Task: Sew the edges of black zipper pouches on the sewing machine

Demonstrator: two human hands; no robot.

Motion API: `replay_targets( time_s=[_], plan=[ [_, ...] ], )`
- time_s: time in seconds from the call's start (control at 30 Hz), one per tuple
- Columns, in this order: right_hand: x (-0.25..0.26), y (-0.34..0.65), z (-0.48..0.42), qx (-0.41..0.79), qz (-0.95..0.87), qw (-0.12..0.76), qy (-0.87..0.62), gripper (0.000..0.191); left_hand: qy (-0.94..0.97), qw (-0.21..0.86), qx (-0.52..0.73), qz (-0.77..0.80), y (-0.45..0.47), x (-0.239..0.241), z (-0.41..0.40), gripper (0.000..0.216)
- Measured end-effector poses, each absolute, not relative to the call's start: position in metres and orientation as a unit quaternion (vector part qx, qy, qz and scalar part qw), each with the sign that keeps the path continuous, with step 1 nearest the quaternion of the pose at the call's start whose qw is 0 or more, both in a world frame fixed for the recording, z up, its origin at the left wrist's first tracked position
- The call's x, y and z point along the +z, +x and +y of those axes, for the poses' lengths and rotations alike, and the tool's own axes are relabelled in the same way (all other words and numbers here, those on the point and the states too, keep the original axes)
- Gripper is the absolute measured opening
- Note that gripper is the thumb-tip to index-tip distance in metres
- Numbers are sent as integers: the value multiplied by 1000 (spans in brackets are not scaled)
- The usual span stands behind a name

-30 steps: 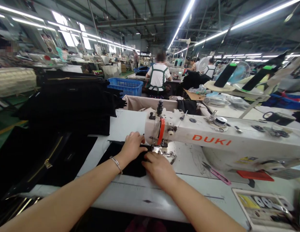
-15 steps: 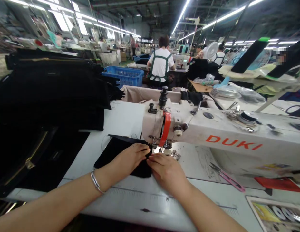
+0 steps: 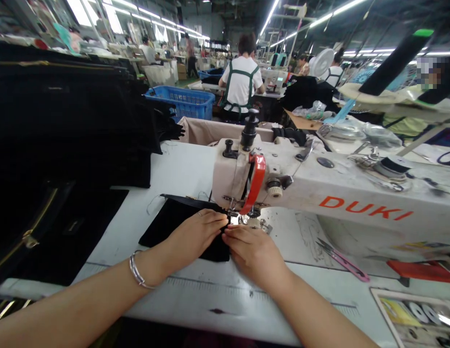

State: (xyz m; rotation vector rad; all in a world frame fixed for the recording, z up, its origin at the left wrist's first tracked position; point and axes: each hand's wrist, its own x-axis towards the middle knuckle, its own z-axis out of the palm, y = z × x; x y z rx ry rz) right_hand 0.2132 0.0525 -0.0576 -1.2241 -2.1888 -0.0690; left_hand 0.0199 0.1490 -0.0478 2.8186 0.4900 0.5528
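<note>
A piece of black fabric [image 3: 166, 220] lies on the sewing machine's pale bed, its right edge near the presser foot. My left hand [image 3: 197, 232] rests over the fabric, its fingers close together and the tips pressing the cloth just left of the needle area. Close beside it, my right hand [image 3: 252, 246] grips the fabric's right edge between thumb and fingers, the thumb partly hidden. Right in front of both hands is the head of the white sewing machine [image 3: 228, 179], with a red guard [image 3: 254, 186] over its front.
Pink-handled thread snips [image 3: 346, 263] lie under the machine arm at right. Stacked black fabric pieces [image 3: 72, 121] with zippers cover the left side. A blue basket [image 3: 181, 102] stands behind, and a co-worker [image 3: 242, 79] sits further back. A parts tray [image 3: 377, 302] is at lower right.
My view has shifted slightly, so the machine and fabric stacks appear a little displaced. Both hands stay on the black fabric by the presser foot, with hardly any visible movement.
</note>
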Motion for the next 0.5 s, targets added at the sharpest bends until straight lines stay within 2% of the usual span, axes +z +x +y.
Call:
replay_targets(
  time_s=[0.2,0.5],
  plan=[
    [-53,212,51,-7,-832,290,-473,28,954,154,168,195,22,-42,151,29],
    [-47,213,47,8,-834,294,-468,29,958,152,148,195,24,-37,149,29]
  ],
)
